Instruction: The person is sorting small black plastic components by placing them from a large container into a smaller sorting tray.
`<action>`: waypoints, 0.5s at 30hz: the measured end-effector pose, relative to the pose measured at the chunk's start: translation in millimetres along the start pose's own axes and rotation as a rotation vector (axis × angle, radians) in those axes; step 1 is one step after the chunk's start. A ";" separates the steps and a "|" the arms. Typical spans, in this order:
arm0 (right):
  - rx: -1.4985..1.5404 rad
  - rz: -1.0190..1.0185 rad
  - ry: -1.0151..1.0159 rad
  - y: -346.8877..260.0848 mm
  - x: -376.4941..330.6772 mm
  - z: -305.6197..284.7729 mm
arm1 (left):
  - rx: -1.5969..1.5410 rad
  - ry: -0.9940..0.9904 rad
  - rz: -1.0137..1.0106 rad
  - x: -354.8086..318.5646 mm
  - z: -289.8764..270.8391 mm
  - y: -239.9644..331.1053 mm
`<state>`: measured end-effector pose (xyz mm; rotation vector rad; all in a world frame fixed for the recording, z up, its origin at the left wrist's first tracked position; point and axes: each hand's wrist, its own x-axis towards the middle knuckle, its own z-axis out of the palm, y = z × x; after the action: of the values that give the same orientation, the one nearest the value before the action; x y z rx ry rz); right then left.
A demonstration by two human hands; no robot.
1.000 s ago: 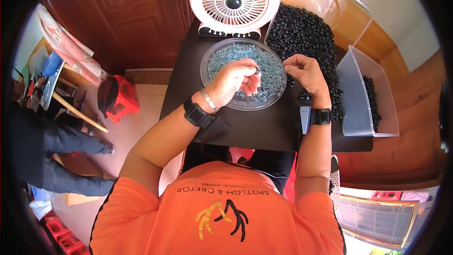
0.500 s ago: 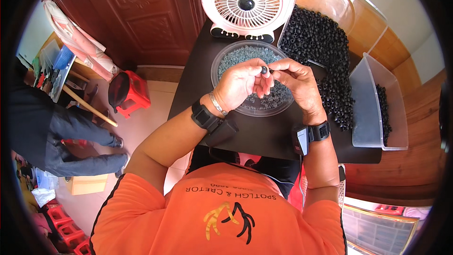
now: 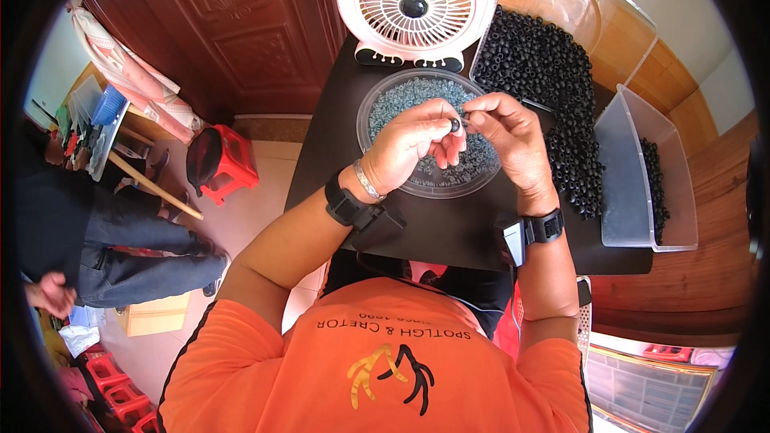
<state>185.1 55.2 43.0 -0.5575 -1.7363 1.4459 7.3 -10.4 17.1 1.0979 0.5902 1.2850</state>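
Observation:
My left hand (image 3: 413, 148) and my right hand (image 3: 513, 144) meet fingertip to fingertip above a round clear tray (image 3: 377, 104) of small pale blue-grey rings. Between the fingertips sits a small black cylindrical piece (image 3: 455, 123), pinched by both hands. Each wrist wears a black band, and the left wrist also has a metal bracelet. A big heap of the same black pieces (image 3: 545, 72) lies on the black table to the right of the tray.
A white desk fan (image 3: 413, 4) stands behind the tray. A clear plastic bin (image 3: 634, 184) with some black pieces sits at the table's right edge. On the floor to the left are a red stool (image 3: 224, 164) and another person's legs (image 3: 120, 256).
My hands rose from the tray and came together, with the black piece now held between both fingertips. The view has shifted slightly closer.

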 end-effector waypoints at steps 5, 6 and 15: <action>-0.018 0.022 -0.019 -11.5 -4.7 -7.1 | 0.079 -0.022 -0.011 -0.3 -2.3 0.6; -0.028 0.023 -0.038 -11.9 -4.6 -6.7 | 0.084 -0.010 -0.034 -0.5 -1.8 0.7; -0.213 -0.014 -0.115 -11.2 -7.0 -5.6 | 0.196 0.030 -0.124 1.4 -2.2 -3.5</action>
<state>195.3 50.5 51.9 -0.5812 -1.9966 1.3140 7.4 -8.1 13.4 1.1844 0.8079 1.1555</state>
